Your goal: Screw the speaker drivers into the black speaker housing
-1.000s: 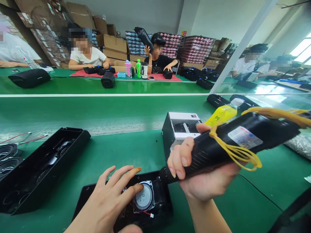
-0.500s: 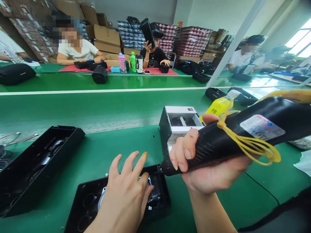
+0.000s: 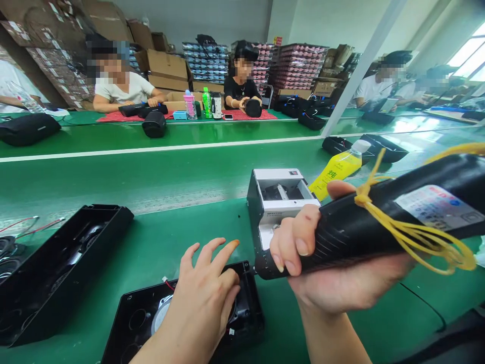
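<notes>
A black electric screwdriver (image 3: 352,237), tied with a yellow cord, is gripped in my right hand (image 3: 337,273). Its tip points left, at the right part of a black speaker housing (image 3: 250,298) lying on the green table. My left hand (image 3: 212,293) is over the housing, some fingers spread and raised, thumb and index finger bent above a round speaker. Whether those two fingers hold something small is hidden. A silver-rimmed speaker (image 3: 161,313) shows beside my left wrist.
A white and black screw feeder (image 3: 282,202) stands behind my right hand, with a yellow bottle (image 3: 337,169) beside it. Another long black housing (image 3: 76,268) lies left. People sit across the green table (image 3: 170,177).
The screwdriver and my right hand have shifted slightly right in view. My left hand has moved slightly right. Across the table, a person has lowered a black speaker.
</notes>
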`<state>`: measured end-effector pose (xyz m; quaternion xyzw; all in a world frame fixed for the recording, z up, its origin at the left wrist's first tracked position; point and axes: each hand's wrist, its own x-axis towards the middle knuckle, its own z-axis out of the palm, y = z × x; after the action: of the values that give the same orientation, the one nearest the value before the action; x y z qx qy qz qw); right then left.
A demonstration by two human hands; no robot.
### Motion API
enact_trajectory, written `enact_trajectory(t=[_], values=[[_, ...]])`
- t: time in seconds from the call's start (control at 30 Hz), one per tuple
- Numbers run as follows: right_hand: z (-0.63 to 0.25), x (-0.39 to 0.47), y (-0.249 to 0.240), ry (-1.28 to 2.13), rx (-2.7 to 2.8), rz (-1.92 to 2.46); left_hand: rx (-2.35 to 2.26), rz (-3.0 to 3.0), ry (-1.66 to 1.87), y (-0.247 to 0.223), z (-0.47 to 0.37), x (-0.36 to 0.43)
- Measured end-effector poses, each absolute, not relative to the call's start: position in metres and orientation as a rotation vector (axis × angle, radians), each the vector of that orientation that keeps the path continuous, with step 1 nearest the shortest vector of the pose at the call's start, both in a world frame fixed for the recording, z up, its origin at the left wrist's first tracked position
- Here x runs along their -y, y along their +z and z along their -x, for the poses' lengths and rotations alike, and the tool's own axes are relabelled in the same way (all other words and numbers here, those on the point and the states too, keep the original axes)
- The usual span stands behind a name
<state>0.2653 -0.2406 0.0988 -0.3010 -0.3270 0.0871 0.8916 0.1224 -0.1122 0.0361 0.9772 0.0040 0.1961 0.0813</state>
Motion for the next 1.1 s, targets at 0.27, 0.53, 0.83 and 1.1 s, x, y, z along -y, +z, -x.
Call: enact_trajectory(t=[0.27,0.53,0.83,1.1], values=[[-0.251,0.247,0.105,0.298,0.595,0.407,0.193,-2.736,0.705,0.027,-0.089,0.081],[-0.244,0.248,0.105,0.382,0.636,0.401,0.284,-2.700,0.737,0.026,-0.090,0.081],[-0.244,0.249,0.104,0.387,0.625,0.425,0.145,-2.620,0.704,0.023,-0.088,0.092],[-0.244,0.249,0.104,0.403,0.618,0.417,0.149,-2.628,0.708,0.024,-0.089,0.091]])
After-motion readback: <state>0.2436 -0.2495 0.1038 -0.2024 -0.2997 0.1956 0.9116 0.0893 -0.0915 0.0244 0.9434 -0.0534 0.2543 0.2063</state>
